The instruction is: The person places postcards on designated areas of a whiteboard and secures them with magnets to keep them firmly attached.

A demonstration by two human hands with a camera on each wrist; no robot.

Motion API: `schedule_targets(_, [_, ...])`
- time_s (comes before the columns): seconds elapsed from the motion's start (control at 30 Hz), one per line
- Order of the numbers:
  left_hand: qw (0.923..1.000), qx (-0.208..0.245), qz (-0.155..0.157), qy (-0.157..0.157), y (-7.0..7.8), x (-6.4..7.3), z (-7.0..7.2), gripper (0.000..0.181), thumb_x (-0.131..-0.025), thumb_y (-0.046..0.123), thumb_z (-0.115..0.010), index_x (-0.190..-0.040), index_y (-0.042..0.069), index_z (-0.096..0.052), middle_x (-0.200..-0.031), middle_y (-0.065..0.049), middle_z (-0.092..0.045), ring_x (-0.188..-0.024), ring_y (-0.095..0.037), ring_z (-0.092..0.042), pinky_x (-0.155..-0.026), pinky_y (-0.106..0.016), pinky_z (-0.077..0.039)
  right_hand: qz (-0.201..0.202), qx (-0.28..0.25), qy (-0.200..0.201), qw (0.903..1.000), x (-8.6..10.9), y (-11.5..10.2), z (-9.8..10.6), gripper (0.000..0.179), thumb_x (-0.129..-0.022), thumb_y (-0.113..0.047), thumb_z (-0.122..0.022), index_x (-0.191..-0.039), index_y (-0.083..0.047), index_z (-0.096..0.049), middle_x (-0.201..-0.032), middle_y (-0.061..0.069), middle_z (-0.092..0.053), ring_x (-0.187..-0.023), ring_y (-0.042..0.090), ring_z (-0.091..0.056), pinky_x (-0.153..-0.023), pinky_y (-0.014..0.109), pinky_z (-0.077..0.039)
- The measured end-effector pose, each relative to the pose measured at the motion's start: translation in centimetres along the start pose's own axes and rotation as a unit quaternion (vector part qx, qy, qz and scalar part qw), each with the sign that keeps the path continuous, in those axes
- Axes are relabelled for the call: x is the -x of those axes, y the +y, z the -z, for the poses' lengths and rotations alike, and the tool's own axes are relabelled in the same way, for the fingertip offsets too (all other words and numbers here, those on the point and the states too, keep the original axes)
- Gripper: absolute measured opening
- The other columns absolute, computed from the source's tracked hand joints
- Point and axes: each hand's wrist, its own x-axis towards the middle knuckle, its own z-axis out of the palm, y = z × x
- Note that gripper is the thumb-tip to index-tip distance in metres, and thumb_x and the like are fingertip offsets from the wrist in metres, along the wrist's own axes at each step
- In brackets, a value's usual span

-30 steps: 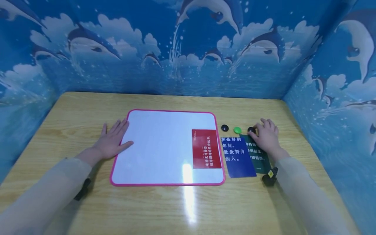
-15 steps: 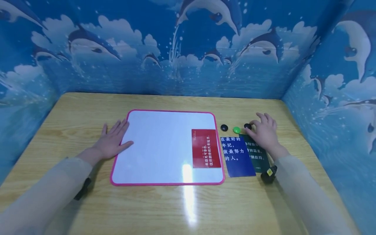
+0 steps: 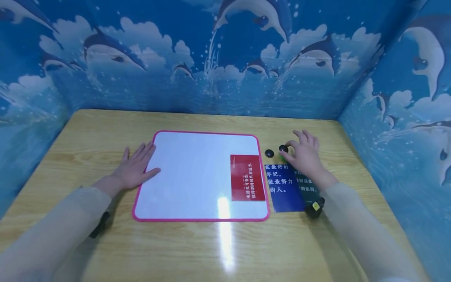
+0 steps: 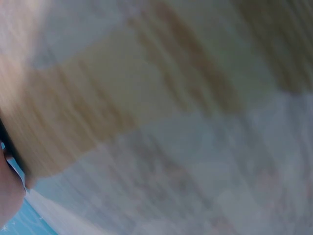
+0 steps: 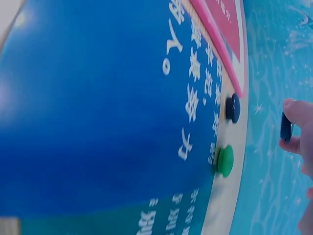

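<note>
My right hand (image 3: 305, 156) pinches a black round magnet (image 3: 283, 148) between thumb and finger; in the right wrist view that magnet (image 5: 286, 127) is held up off the table. Below it, a green magnet (image 5: 226, 160) lies on the wood, mostly covered in the head view. A second black magnet (image 3: 269, 153) lies just left of it. With fingers spread, my left hand (image 3: 134, 168) rests flat over the left edge of a pink-framed whiteboard (image 3: 190, 176). A red card (image 3: 247, 178) with white writing lies at the board's right side. The left wrist view is mostly blurred.
Right of the board lies a blue card (image 3: 286, 196) with white writing, overlapping a dark green card (image 3: 307, 186). All of it is on a wooden table (image 3: 176, 250). Dolphin-print walls (image 3: 225, 86) stand behind and at the sides.
My right hand has moved left with the black magnet, from above the green card to over the green magnet. The left hand and the whiteboard have stayed put.
</note>
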Motion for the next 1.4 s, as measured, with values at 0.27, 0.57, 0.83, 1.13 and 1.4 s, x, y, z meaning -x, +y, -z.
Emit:
schedule_targets(0.27, [1.0000, 0.001, 0.000, -0.002, 0.0, -0.3, 0.1, 0.090, -0.091, 0.065, -0.033, -0.151, 0.008, 0.002, -0.158, -0.016, 0.003, -0.144, -0.039, 0.004, -0.107, -0.067, 0.012, 0.019, -0.007, -0.019, 0.9996, -0.4, -2.1, -0.4, 0.037, -0.085, -0.034, -0.067, -0.101, -0.001, -0.066, -0.145, 0.024, -0.032, -0.137, 0.047, -0.016, -0.107, 0.068, -0.008])
schedule_targets(0.57, [1.0000, 0.003, 0.004, 0.005, -0.2, -0.3, -0.2, 0.090, -0.090, 0.066, -0.034, -0.151, 0.009, 0.000, -0.158, -0.015, 0.001, -0.145, -0.038, 0.002, -0.108, -0.067, 0.011, 0.051, -0.010, -0.038, 0.9979, -1.2, -4.8, -1.3, 0.039, -0.083, -0.037, -0.068, -0.104, -0.005, -0.068, -0.146, 0.021, -0.034, -0.138, 0.042, -0.018, -0.108, 0.067, -0.009])
schedule_targets(0.83, [1.0000, 0.004, -0.001, 0.009, -0.4, -0.3, -0.6, 0.090, -0.090, 0.066, -0.033, -0.151, 0.008, -0.001, -0.158, -0.015, 0.001, -0.145, -0.039, 0.002, -0.108, -0.067, 0.009, 0.067, -0.004, -0.060, 0.9959, -2.0, -6.6, -2.2, 0.044, -0.082, -0.040, -0.069, -0.110, -0.006, -0.067, -0.146, 0.018, -0.035, -0.139, 0.040, -0.018, -0.110, 0.065, -0.011])
schedule_targets(1.13, [0.9999, 0.006, -0.003, 0.009, -0.5, -0.3, -0.6, 0.089, -0.091, 0.064, -0.034, -0.151, 0.008, 0.000, -0.159, -0.015, 0.002, -0.145, -0.039, 0.001, -0.108, -0.067, 0.010, 0.082, -0.001, -0.069, 0.9943, -2.2, -7.3, -2.8, 0.041, -0.082, -0.039, -0.069, -0.109, -0.007, -0.067, -0.146, 0.018, -0.035, -0.139, 0.040, -0.018, -0.110, 0.065, -0.011])
schedule_targets(1.4, [0.9999, 0.002, -0.005, 0.010, -0.5, -0.3, -0.6, 0.088, -0.091, 0.064, -0.033, -0.151, 0.008, 0.000, -0.159, -0.015, 0.002, -0.145, -0.039, 0.001, -0.108, -0.067, 0.010, 0.075, -0.006, -0.085, 0.9935, -2.5, -7.7, -3.0, 0.042, -0.082, -0.040, -0.069, -0.110, -0.008, -0.067, -0.146, 0.016, -0.035, -0.140, 0.039, -0.017, -0.111, 0.064, -0.011])
